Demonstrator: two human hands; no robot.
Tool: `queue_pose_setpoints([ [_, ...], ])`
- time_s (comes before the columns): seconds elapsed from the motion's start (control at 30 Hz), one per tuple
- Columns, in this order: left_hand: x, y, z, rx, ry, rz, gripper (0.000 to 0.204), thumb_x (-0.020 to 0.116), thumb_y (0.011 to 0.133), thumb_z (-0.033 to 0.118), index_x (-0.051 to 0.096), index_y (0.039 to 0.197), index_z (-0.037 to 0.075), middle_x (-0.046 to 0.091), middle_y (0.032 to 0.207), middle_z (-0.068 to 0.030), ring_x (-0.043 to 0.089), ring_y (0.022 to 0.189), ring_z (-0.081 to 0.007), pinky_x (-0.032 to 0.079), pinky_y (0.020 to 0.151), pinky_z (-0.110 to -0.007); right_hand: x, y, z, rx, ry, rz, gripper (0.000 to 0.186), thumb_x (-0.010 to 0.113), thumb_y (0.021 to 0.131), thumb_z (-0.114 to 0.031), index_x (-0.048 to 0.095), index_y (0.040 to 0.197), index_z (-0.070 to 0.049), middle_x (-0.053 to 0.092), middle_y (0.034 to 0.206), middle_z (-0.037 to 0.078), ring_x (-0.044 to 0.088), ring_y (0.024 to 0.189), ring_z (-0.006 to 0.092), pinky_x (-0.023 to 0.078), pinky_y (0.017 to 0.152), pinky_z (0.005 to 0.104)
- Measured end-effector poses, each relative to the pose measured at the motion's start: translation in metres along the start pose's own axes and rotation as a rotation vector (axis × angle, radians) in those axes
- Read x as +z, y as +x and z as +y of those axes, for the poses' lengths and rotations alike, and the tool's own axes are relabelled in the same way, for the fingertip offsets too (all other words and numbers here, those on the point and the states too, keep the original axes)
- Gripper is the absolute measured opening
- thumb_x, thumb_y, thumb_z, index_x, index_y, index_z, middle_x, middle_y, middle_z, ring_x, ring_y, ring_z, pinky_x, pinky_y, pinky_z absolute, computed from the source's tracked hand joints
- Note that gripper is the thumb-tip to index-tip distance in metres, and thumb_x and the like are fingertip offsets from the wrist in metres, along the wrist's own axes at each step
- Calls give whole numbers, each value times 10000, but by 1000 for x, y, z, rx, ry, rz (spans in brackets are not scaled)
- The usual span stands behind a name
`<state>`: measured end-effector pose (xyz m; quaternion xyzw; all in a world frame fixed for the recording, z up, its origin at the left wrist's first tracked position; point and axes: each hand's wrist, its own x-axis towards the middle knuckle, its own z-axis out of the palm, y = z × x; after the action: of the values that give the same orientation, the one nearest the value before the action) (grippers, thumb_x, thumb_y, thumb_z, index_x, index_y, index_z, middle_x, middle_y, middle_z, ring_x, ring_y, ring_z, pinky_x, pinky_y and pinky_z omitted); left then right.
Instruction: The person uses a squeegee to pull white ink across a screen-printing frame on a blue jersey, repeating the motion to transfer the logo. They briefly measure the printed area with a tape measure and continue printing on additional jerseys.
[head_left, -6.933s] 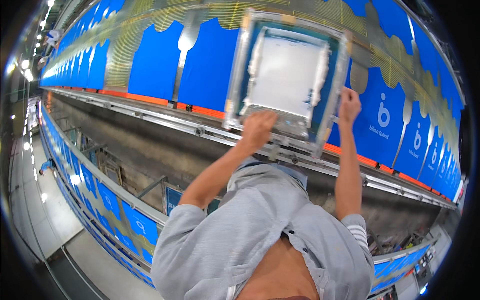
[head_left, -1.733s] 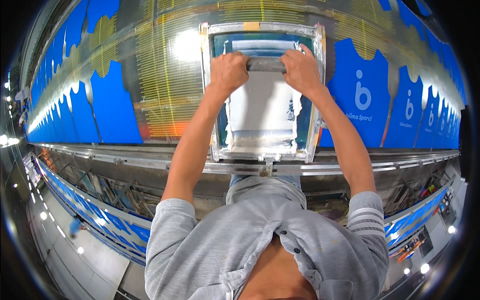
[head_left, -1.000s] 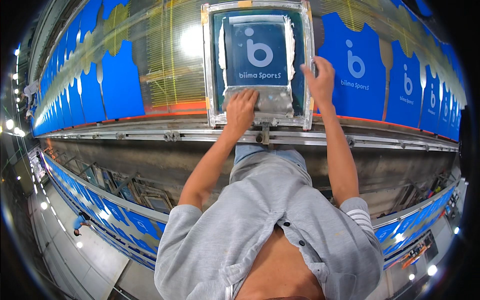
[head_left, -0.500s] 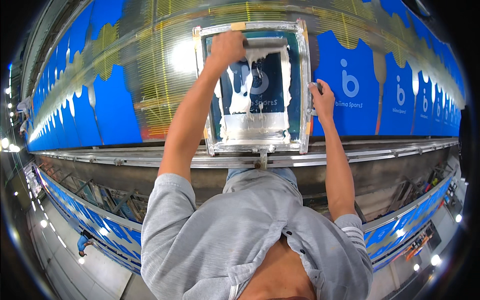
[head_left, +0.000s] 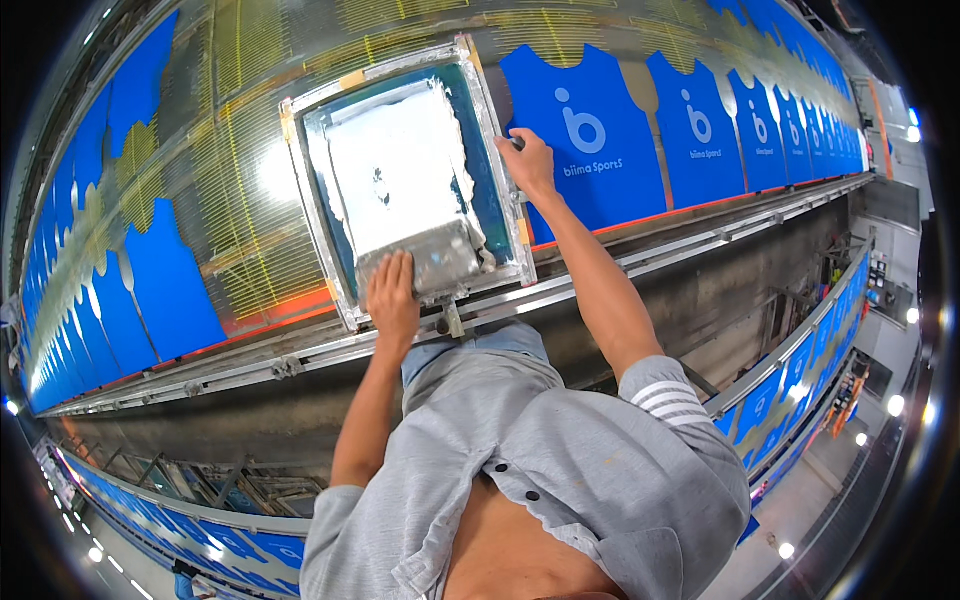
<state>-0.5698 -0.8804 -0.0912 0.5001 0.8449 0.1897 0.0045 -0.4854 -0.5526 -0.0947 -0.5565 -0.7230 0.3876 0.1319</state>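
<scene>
My left hand (head_left: 392,290) is closed on a wide grey squeegee (head_left: 440,262) at the near end of a screen-printing frame (head_left: 518,240), thumb side and fingers along its left part. Thick white ink (head_left: 395,150) covers most of the frame's dark green mesh, with a small dark gap near the middle. My right hand (head_left: 530,165) grips a short dark handle (head_left: 516,143) on the frame's right side. Beside that hand lies a blue shirt panel (head_left: 610,185) with a pale printed logo. What lies under the inked mesh is hidden.
More blue printed panels (head_left: 686,130) run along the long table to the right; plain blue ones (head_left: 165,290) lie at left. A metal rail (head_left: 600,268) follows the table's near edge. Behind me stands another table (head_left: 800,360) with blue panels.
My left hand has brought the squeegee from the frame's far end to its near end, leaving white ink across the mesh. My right hand stays on the handle. The view has tilted.
</scene>
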Motion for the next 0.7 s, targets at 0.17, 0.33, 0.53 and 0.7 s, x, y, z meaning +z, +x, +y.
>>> queue_pose_setpoints([
  [0.17,-18,-12,12,-17,-111,-2,555,598,689,-114,674,1214,48,682,1251,-104,616,1212,-300,481,1001,-432,-8,-10,-14,-105,63,174,371,701,868,-386,745,942,-25,744,871,176,724,840,349,547,761,417],
  [0.33,-38,-17,-6,-53,-194,-3,507,582,713,-92,671,1192,49,697,1196,-131,646,1149,-329,492,964,-457,-10,-27,-33,-258,20,223,314,687,881,-347,755,978,-56,747,951,150,720,896,323,546,796,398],
  [0.53,-62,-16,-52,-44,-240,10,524,700,633,-53,702,1145,62,706,1186,-121,661,1118,-304,524,918,-428,5,-34,-48,-218,225,163,332,696,935,-274,740,1061,29,756,953,107,683,874,175,518,799,315],
  [0.7,-80,-12,6,-104,-222,-81,443,674,681,-26,718,1110,77,727,1124,-104,680,1065,-288,529,901,-414,-34,-36,-56,-318,222,141,299,672,959,-217,726,1105,38,741,1020,104,646,917,158,500,840,290],
])
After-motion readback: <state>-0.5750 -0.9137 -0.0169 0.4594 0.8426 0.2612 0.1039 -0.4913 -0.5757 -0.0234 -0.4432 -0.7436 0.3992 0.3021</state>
